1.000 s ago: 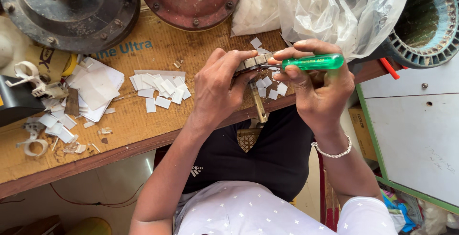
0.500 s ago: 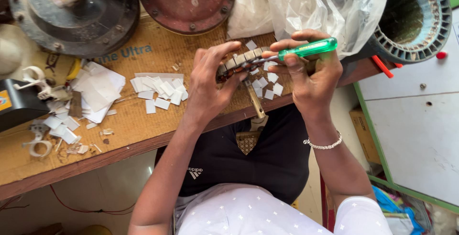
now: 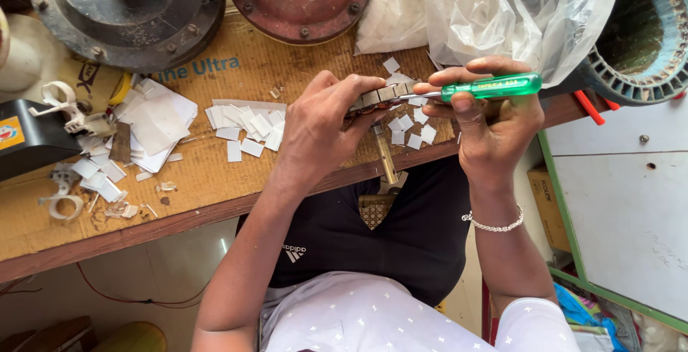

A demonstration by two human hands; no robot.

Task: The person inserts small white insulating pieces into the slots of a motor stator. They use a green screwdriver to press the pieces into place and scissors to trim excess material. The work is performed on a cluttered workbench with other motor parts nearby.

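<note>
A small slotted metal part (image 3: 380, 97) is pinched in the left hand (image 3: 322, 126) just above the front edge of the workbench (image 3: 215, 173), while a green-handled screwdriver (image 3: 491, 87) is clasped in the right hand (image 3: 494, 126), its tip brought to the part. The part is judged stiff and light, best gripped by its ends; the smooth handle may slip. White paper slips (image 3: 244, 126) lie scattered just beside, with a plastic bag (image 3: 487, 8) behind.
</note>
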